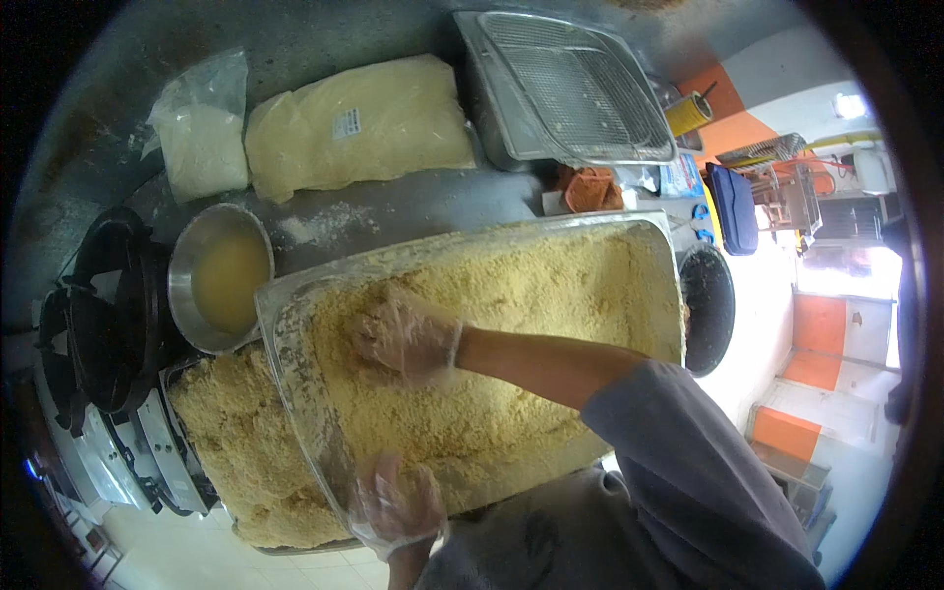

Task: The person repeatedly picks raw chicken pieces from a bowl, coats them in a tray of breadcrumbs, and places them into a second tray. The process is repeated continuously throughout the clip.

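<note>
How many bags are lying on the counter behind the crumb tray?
2: a small clear bag of white crumbs at the back left, and a large bag of pale yellow crumbs right beside it. Others may be hidden.

A grey steel counter (pixel 413 211) runs far and left, a black gas burner (pixel 108 315) at its left, with orange-and-white walls (pixel 821 329) and glaring light, perhaps a window (pixel 846 270), right.
</note>
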Demonstrator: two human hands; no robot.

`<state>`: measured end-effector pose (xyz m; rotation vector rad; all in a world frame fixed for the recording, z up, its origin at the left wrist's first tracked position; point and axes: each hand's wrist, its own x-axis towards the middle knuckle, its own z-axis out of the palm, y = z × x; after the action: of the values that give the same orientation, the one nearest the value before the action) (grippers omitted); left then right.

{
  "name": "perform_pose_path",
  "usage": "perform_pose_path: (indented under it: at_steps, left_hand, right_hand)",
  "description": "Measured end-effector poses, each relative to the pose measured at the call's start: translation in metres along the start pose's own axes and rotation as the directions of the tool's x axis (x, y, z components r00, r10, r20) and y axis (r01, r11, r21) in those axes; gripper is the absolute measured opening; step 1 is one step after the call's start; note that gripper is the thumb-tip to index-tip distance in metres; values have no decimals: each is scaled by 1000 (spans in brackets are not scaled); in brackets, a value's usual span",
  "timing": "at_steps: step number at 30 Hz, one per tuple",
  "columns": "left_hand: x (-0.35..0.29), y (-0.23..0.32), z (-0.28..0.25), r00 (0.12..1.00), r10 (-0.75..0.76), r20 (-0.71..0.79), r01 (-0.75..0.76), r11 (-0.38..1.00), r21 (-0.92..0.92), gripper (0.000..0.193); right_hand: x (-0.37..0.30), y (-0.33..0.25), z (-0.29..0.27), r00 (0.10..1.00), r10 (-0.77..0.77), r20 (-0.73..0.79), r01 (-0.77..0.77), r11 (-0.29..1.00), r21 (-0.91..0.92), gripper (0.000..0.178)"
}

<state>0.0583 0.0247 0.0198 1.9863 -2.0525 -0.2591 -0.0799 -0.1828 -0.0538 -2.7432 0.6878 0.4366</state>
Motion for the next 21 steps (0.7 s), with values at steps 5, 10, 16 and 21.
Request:
perform_pose_path:
  at_steps: [5,10,16,21]
  left_hand:
    - [1,5,-3,999,-33,7,33,999,16,36]
    - [7,4,-2,999,15,30,-15,1000,8,34]
    - [1,4,-7,997,-18,70,17,1000,9,33]
    - [-3,5,-3,999,37,-12,-37,999,4,40]
  right_hand:
    - [-21,1,-2,996,23,83,-37,985,171,75]
    - [-56,16,43,956,-77,-284,81,997,1,84]
    - [-65,23,42,982,-121,-147,127,991,33,81]
    - [-90,43,40,991,-129,-43,127,990,-54,78]
